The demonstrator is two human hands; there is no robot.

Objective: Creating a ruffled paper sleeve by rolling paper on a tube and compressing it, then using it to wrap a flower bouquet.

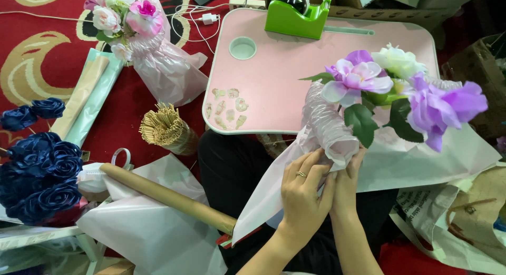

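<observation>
Closest in, the left hand [304,193] and right hand [347,183] both have their grip pinched shut on the crinkly pale pink wrapping paper [329,125] gathered round a bouquet of purple and white fabric flowers [400,88], held over the lap. Left of them lies a brown cardboard roll [168,197]. Further out, the smooth pink worktop [274,69] carries a green tape dispenser [295,17].
</observation>
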